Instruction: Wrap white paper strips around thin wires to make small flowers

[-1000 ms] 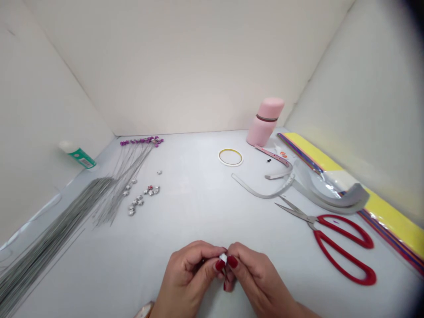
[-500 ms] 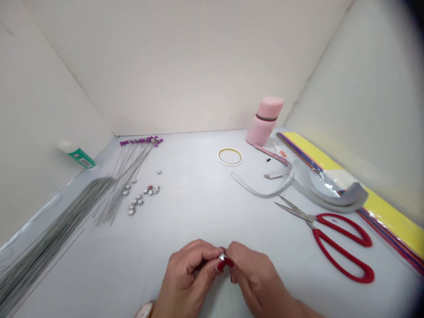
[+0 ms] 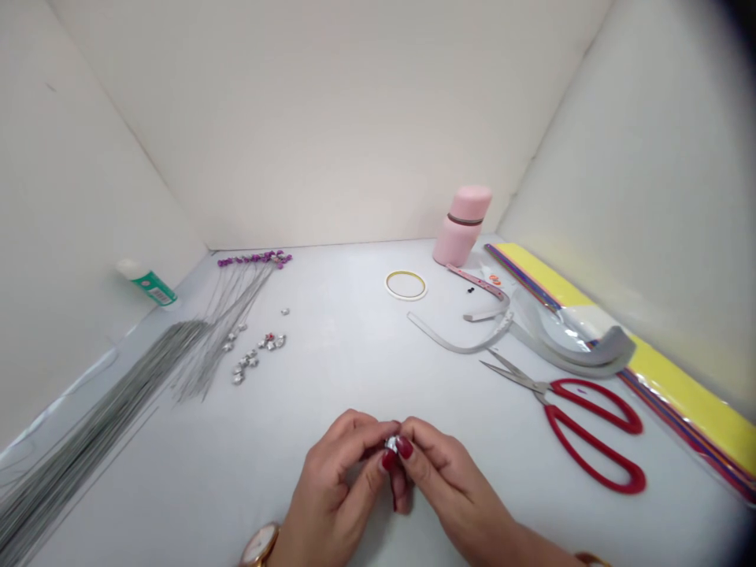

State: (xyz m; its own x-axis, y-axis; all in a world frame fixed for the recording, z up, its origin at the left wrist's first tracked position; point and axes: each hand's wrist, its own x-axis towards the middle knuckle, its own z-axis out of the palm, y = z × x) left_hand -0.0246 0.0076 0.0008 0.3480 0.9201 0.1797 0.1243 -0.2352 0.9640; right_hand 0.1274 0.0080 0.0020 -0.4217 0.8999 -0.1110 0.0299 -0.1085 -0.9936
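My left hand point(image 3: 346, 472) and my right hand point(image 3: 440, 472) meet at the front middle of the table. Between their fingertips is a small silver paper star point(image 3: 392, 446), pinched by both hands and mostly covered by the thumbs and forefingers. Both thumbs press on it from the near side. Similar silver stars point(image 3: 270, 342) lie in a loose group to the left, one of them with a red mark. Red-handled scissors point(image 3: 543, 388) rest with slightly parted blades to the right of my right hand.
Grey wire stems point(image 3: 112, 409) spread along the left, near purple-tipped stems point(image 3: 253, 258) and a green-and-white tube point(image 3: 150, 285). A tape roll point(image 3: 405, 285), a pink bottle point(image 3: 462, 226), curled silver strips point(image 3: 461, 346) and packs of coloured paper point(image 3: 679, 386) lie behind and right.
The view has shifted slightly. My right thumb has come onto the near face of the star, and my right fingers have turned around it. Both hands still pinch it.
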